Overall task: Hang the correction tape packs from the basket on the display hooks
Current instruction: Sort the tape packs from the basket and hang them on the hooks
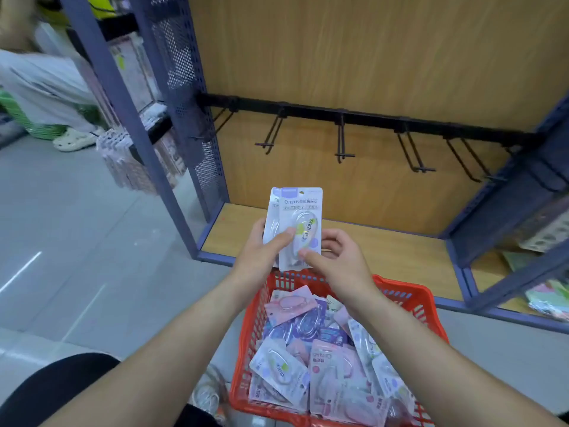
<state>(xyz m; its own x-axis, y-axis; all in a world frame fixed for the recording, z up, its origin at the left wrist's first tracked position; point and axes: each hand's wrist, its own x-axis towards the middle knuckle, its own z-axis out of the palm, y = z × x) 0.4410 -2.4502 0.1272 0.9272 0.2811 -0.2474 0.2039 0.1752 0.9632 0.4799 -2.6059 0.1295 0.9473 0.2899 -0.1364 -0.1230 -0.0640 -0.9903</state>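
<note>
Left hand grips two correction tape packs upright, thumb across the front one. Right hand pinches the front pack's lower right edge. Both hands sit just above the red basket, which is full of loose packs. Bare display hooks above, well apart from the held packs.

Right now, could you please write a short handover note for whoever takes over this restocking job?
Left hand grips the held packs, at least two, upright, thumb on the front one.
Right hand pinches the front pack's lower corner.
Red basket below holds many more packs.
Done: nothing hung; all hooks in view are bare.
Left: hang the held packs, then the rest from the basket.
</note>
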